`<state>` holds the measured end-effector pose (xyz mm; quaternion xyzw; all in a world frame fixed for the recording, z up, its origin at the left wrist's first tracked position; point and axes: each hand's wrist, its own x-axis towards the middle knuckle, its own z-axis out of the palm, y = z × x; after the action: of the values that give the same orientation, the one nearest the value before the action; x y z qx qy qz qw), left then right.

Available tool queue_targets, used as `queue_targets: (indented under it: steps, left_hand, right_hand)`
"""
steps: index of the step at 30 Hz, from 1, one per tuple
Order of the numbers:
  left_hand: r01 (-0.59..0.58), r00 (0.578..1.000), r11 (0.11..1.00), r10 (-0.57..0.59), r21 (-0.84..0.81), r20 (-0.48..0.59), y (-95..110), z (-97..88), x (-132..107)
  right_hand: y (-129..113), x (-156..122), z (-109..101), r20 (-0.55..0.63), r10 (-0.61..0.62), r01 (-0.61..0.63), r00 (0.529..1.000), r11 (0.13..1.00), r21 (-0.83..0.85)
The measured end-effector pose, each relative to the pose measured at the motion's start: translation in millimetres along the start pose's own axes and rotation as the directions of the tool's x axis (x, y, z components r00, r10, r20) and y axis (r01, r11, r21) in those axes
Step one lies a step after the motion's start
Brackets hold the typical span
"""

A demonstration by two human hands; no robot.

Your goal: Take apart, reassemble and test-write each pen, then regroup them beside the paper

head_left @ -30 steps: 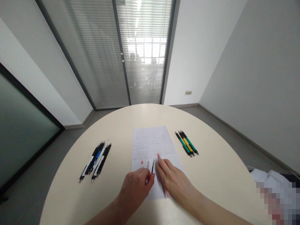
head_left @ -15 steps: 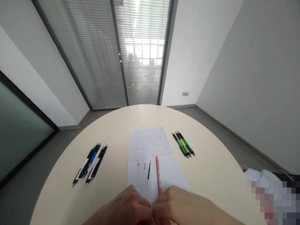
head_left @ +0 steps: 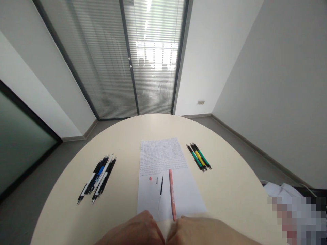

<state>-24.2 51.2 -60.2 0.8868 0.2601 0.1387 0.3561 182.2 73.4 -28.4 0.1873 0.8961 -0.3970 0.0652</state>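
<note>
A pink pen barrel (head_left: pixel 171 194) lies lengthwise on a white sheet with handwriting (head_left: pixel 163 157). Left of it on the sheet are a thin black refill (head_left: pixel 160 185), a small grey piece (head_left: pixel 157 180) and a small pink bit (head_left: pixel 150 178). My left hand (head_left: pixel 135 229) and my right hand (head_left: pixel 204 231) sit side by side at the picture's bottom edge, knuckles up, touching each other. Their fingers curl under and out of sight, so anything inside them is hidden. The barrel's near end lies just in front of my right hand.
The round cream table (head_left: pixel 230 177) carries a bunch of black, white and blue pens (head_left: pixel 98 178) on the left. Three green and yellow pens (head_left: pixel 198 157) lie on the right. White cloth (head_left: pixel 278 190) shows past the right rim. Glass doors with blinds stand behind.
Both hands have pulled back toward me from the middle of the sheet. The pink barrel and the refill, which were at my fingers, now lie free on the paper.
</note>
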Motion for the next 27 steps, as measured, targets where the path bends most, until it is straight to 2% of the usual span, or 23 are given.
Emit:
queue_targets:
  steps: [3,4,5,6,7,9,10,11,12,14,19,24,27]
  left_hand:
    - [-0.047,0.993,0.983,0.027,0.177,0.115,-7.6,1.7,4.6]
    - [-0.066,0.989,0.963,0.029,0.262,0.146,-8.0,1.9,5.3]
    - [-0.094,0.984,0.935,0.035,0.342,0.175,-7.0,1.7,5.6]
    - [-0.116,0.98,0.902,0.037,0.417,0.193,-4.8,0.9,5.6]
    - [-0.139,0.976,0.874,0.041,0.466,0.214,-1.6,-0.5,5.6]
    - [-0.147,0.974,0.851,0.037,0.504,0.222,5.7,-4.9,6.0]
    - [-0.16,0.971,0.862,0.049,0.481,0.235,8.9,-7.6,6.5]
    - [-0.158,0.971,0.869,0.051,0.469,0.232,11.4,-10.2,7.2]
    - [-0.168,0.968,0.88,0.061,0.443,0.245,12.9,-12.6,8.1]
    - [-0.18,0.964,0.894,0.076,0.41,0.256,13.1,-15.6,9.6]
    - [-0.204,0.964,0.889,0.109,0.41,0.243,4.9,-11.6,9.5]
    - [-0.203,0.968,0.885,0.118,0.419,0.219,0.8,-5.7,8.5]
    - [-0.213,0.964,0.892,0.127,0.398,0.233,2.3,-6.7,8.5]
  right_hand:
    - [-1.0,-2.6,-10.5,-0.042,-0.094,0.099,0.995,0.983,0.155]
    - [0.1,-3.0,-14.0,-0.093,-0.07,0.089,0.993,0.971,0.224]
    - [2.3,-2.8,-17.2,-0.17,0.006,0.043,0.985,0.958,0.282]
    - [5.4,-1.7,-19.9,-0.268,0.125,-0.034,0.955,0.947,0.319]
    - [9.6,0.2,-21.9,-0.381,0.254,-0.129,0.889,0.937,0.324]
    - [20.1,6.5,-23.9,-0.612,0.421,-0.34,0.669,0.906,0.252]
    - [25.6,10.4,-24.0,-0.674,0.443,-0.423,0.591,0.882,0.209]
    - [30.7,14.5,-23.6,-0.696,0.462,-0.479,0.549,0.857,0.191]
    - [35.0,18.2,-22.9,-0.698,0.478,-0.517,0.533,0.837,0.179]
    - [41.0,24.2,-21.3,-0.673,0.512,-0.555,0.533,0.813,0.179]
    - [44.0,28.3,-19.4,-0.686,0.514,-0.565,0.515,0.806,0.179]
    - [42.1,26.7,-21.6,-0.709,0.493,-0.515,0.504,0.831,0.212]
    - [39.7,25.0,-23.5,-0.742,0.444,-0.397,0.503,0.881,0.258]
